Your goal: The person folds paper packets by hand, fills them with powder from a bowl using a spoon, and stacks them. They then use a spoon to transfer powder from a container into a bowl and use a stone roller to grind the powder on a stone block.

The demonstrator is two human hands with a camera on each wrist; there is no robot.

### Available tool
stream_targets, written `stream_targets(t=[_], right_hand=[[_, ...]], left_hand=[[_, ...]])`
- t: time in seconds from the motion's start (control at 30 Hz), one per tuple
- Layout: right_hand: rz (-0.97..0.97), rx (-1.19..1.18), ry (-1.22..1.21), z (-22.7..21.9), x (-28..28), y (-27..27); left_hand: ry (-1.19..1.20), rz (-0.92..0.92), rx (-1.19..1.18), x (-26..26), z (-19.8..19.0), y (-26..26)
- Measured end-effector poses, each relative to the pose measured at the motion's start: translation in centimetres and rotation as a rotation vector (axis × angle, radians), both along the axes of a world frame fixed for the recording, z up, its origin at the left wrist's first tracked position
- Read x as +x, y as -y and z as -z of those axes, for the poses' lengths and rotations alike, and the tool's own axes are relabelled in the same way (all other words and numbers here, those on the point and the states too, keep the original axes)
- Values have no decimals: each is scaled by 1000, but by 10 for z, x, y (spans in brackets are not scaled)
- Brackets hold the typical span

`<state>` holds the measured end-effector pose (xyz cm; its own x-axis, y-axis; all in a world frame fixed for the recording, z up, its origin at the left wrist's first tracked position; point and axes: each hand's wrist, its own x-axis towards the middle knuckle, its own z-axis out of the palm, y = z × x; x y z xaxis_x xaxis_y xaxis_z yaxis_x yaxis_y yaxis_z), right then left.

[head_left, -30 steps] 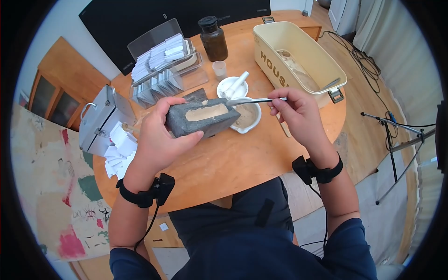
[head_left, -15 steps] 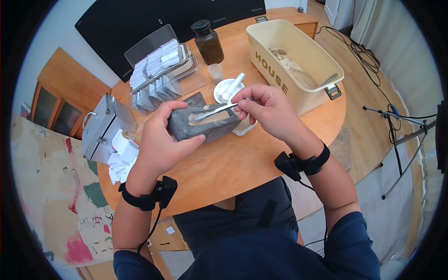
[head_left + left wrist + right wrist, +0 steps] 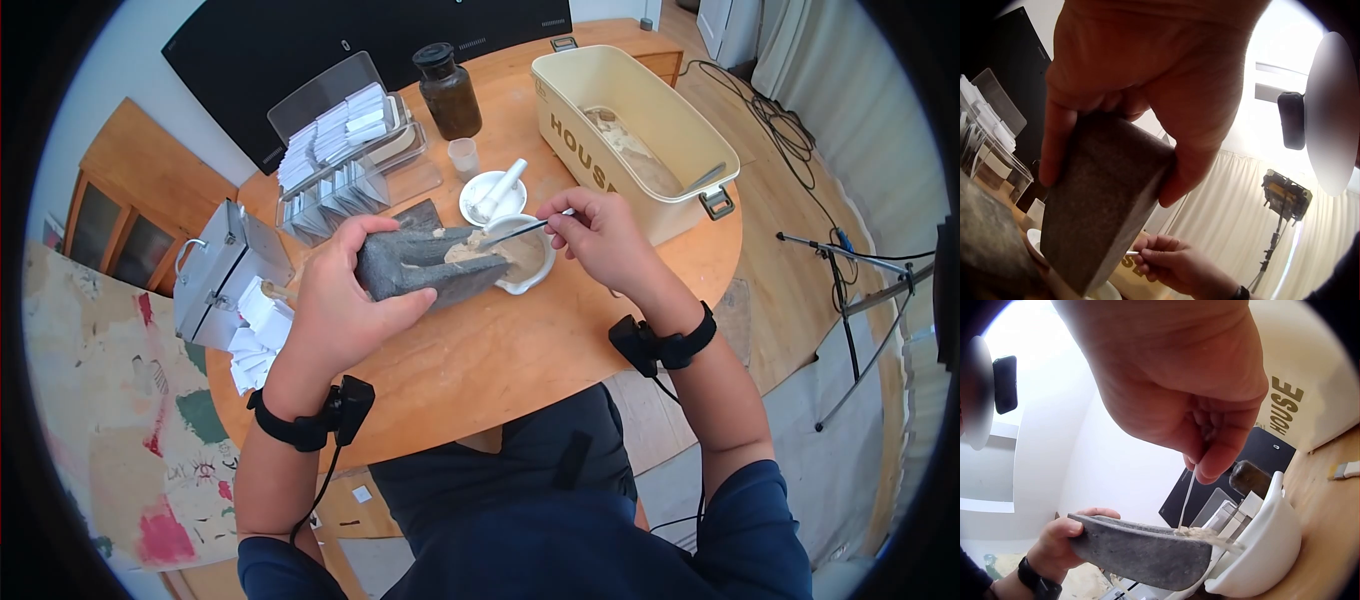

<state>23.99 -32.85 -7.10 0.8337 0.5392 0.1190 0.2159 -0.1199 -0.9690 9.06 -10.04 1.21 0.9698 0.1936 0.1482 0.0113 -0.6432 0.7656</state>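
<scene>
Where the block point(image 3: 380, 265) is held aloft over the table point(image 3: 480, 375), its long axis is seen to run left to right. Its closed end is enclosed by the left hand point(image 3: 345, 300), the grip closed on it from both sides. Its open, channelled end is pointed right and tilted down over a white bowl point(image 3: 520, 289); beige powder point(image 3: 465, 249) is spread at that end and trails toward the bowl. A thin metal spatula point(image 3: 525, 231) is pinched in the right hand point(image 3: 600, 238), that grip closed on the handle, its tip at the powder.

Containers are noted from left: a latched metal case point(image 3: 220, 275); a clear box point(image 3: 330, 78) packed with white packets point(image 3: 340, 125); a brown jar point(image 3: 452, 103); a small cup point(image 3: 463, 155); a white mortar point(image 3: 466, 207) holding a pestle point(image 3: 505, 186); the bowl, holding beige powder; and a cream tub point(image 3: 565, 140) marked HOUSE, containing powder and a scoop point(image 3: 705, 178).

The left fingertips behind the block are hidden in the head view. The bowl is partly covered by the block. The jar's contents cannot be identified.
</scene>
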Motion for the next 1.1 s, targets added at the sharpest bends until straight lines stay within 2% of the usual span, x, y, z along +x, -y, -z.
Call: stream_targets(t=[0.1, 0.17, 0.23, 0.3, 0.43, 0.5, 0.6, 0.73, 0.8, 0.83, 0.9, 0.93, 1.0, 1.1], right_hand=[[8, 13, 6, -6, 0, 1], [-5, 53, 9, -9, 1, -1], [-14, 93, 11, -12, -1, -4], [-112, 109, -25, -14, -4, -7], [-92, 81, -36, -1, -2, -7], [36, -23, -2, 5, 2, -1], [108, -26, 100, 5, 2, 5], [111, 39, 91, -1, -5, 2], [-45, 134, 14, -3, -7, -1], [-41, 136, 14, 0, -6, 0], [13, -8, 60, 6, -1, 0], [10, -5, 61, 7, -1, 0], [141, 71, 84, 5, -3, 4], [71, 143, 73, -9, -13, 3]], left_hand=[[19, 6, -19, 3, -1, -1], [-105, 22, 9, 3, -7, -1], [-103, 33, 39, 5, -7, -1], [-100, 51, 68, 7, -8, 2], [-92, 70, 96, 7, -13, 2], [-77, 88, 99, 8, -16, 2], [-86, 109, 143, 11, -21, 5], [-41, 136, 287, 17, -21, 5], [-18, 152, 316, 20, -21, 7], [10, 184, 366, 20, -22, 8], [39, 212, 419, 20, -23, 9], [67, 231, 465, 20, -22, 10], [93, 249, 512, 21, -22, 10], [121, 280, 549, 24, -22, 12]])
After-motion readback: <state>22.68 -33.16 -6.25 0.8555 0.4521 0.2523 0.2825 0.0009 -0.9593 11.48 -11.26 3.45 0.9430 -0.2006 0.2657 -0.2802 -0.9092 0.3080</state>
